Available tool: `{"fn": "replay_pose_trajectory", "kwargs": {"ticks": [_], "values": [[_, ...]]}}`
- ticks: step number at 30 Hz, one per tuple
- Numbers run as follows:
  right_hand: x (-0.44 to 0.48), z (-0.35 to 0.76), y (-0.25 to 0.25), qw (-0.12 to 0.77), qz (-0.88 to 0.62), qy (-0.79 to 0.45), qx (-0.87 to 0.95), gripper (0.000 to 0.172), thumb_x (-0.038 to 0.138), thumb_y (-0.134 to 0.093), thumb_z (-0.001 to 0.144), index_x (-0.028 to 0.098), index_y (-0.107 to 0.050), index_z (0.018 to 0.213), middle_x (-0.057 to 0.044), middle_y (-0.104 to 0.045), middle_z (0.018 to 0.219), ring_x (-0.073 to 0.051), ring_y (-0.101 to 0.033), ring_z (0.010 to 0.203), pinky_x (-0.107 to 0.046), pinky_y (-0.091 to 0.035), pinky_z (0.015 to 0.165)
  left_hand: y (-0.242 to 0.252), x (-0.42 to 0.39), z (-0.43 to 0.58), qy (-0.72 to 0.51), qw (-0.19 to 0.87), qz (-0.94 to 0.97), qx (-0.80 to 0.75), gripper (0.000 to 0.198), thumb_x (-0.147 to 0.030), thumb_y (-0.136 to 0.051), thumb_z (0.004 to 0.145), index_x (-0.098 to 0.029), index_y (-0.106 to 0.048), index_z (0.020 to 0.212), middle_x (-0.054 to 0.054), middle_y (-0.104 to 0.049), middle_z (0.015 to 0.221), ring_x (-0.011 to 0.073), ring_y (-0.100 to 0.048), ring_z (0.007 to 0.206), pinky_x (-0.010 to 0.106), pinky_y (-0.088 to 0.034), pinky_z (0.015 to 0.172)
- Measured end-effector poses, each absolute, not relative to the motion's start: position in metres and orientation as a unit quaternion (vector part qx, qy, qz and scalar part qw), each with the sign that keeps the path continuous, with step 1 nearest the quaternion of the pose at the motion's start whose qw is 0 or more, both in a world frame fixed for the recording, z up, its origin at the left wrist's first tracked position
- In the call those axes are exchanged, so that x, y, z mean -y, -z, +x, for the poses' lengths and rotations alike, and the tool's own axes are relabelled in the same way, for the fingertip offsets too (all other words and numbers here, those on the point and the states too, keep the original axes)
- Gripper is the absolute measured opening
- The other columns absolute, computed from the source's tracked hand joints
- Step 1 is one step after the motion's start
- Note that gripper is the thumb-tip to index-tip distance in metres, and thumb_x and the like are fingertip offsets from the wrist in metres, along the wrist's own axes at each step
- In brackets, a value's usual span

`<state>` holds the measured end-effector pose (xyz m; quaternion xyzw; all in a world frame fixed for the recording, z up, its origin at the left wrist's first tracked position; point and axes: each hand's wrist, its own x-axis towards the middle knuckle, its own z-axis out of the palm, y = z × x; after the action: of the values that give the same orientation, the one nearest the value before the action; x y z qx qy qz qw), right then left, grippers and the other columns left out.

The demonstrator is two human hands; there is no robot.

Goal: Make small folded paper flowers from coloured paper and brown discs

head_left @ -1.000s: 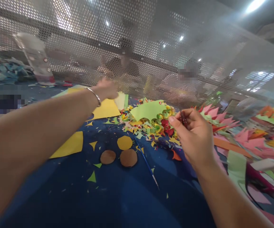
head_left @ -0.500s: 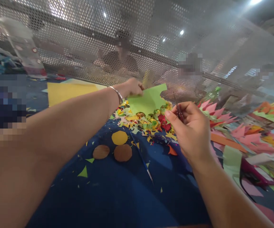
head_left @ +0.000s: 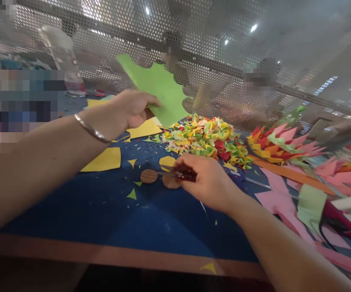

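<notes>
My left hand (head_left: 137,107), with a silver bangle at the wrist, is closed on a sheet of green paper (head_left: 160,87) held up off the table. Scalloped bites are cut out of the sheet's upper and right edges. My right hand (head_left: 205,178) grips small scissors (head_left: 179,173), their handles mostly hidden in the fingers and the blades pointing left. Below the blades lie a brown cardboard disc (head_left: 149,176) and a second brown disc (head_left: 171,182), partly covered. A yellow paper disc (head_left: 166,163) sits just behind them.
Behind my right hand is a heap of coloured paper scraps (head_left: 208,136). Pointed paper pieces (head_left: 285,142), pink strips (head_left: 277,198) and a magenta glue gun-like tool (head_left: 342,221) lie at the right. Yellow paper (head_left: 105,160) is at the left. A perforated metal screen (head_left: 108,44) stands behind.
My left hand has lifted the green sheet from the scrap heap, up and to the left, turning it. My right hand has moved left and down with the scissors, over the discs.
</notes>
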<state>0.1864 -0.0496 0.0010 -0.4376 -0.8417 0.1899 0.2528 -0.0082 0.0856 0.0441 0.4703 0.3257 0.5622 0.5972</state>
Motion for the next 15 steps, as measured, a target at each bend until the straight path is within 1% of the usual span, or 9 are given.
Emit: {"fn": "replay_pose_trajectory", "kwargs": {"ticks": [1, 3, 6, 10, 12, 15], "values": [[0.051, 0.18, 0.001, 0.232, -0.433, -0.172, 0.854, 0.013, 0.014, -0.065, 0.081, 0.02, -0.064, 0.093, -0.002, -0.071, 0.088, -0.018, -0.066, 0.077, -0.029, -0.05, 0.07, -0.039, -0.081, -0.011, -0.575, 0.598, 0.463, -0.313, 0.042, 0.006, -0.061, 0.077, -0.011, -0.063, 0.116, 0.005, -0.075, 0.107, 0.0174, -0.064, 0.102, 0.033, -0.053, 0.094], [0.052, 0.17, 0.004, 0.194, -0.418, -0.139, 0.876, 0.023, 0.014, -0.064, 0.081, 0.02, -0.066, 0.103, -0.005, -0.073, 0.101, -0.021, -0.068, 0.089, -0.033, -0.051, 0.078, -0.029, -0.077, -0.016, -0.575, 0.612, 0.451, -0.302, 0.037, 0.005, -0.064, 0.077, -0.013, -0.067, 0.109, 0.004, -0.075, 0.109, 0.0178, -0.064, 0.103, 0.034, -0.053, 0.095], [0.049, 0.159, 0.009, 0.141, -0.404, -0.103, 0.898, 0.032, 0.019, -0.062, 0.085, 0.019, -0.064, 0.117, -0.009, -0.072, 0.116, -0.026, -0.068, 0.102, -0.038, -0.051, 0.086, -0.016, -0.078, -0.017, -0.558, 0.631, 0.439, -0.314, 0.024, -0.002, -0.07, 0.077, -0.013, -0.071, 0.098, 0.006, -0.077, 0.1, 0.0211, -0.066, 0.098, 0.038, -0.053, 0.091], [0.044, 0.152, 0.013, 0.118, -0.405, -0.091, 0.902, 0.032, 0.024, -0.061, 0.089, 0.018, -0.064, 0.12, -0.01, -0.072, 0.117, -0.026, -0.068, 0.104, -0.038, -0.052, 0.086, -0.008, -0.078, -0.011, -0.532, 0.646, 0.444, -0.321, 0.016, -0.008, -0.069, 0.08, -0.015, -0.072, 0.094, 0.006, -0.078, 0.091, 0.0223, -0.067, 0.089, 0.041, -0.052, 0.086], [0.044, 0.15, 0.015, 0.114, -0.408, -0.079, 0.903, 0.03, 0.024, -0.059, 0.09, 0.016, -0.065, 0.118, -0.011, -0.073, 0.115, -0.026, -0.068, 0.102, -0.037, -0.052, 0.084, -0.006, -0.075, -0.008, -0.524, 0.649, 0.455, -0.311, 0.016, -0.009, -0.066, 0.083, -0.016, -0.072, 0.096, 0.006, -0.078, 0.093, 0.0224, -0.067, 0.091, 0.041, -0.053, 0.086], [0.045, 0.149, 0.016, 0.106, -0.4, -0.049, 0.909, 0.025, 0.02, -0.054, 0.092, 0.015, -0.068, 0.112, -0.011, -0.074, 0.105, -0.025, -0.069, 0.094, -0.035, -0.052, 0.076, -0.003, -0.07, -0.004, -0.507, 0.656, 0.477, -0.29, 0.018, -0.01, -0.063, 0.085, -0.016, -0.072, 0.099, 0.006, -0.078, 0.097, 0.0225, -0.068, 0.091, 0.039, -0.054, 0.085]]}}
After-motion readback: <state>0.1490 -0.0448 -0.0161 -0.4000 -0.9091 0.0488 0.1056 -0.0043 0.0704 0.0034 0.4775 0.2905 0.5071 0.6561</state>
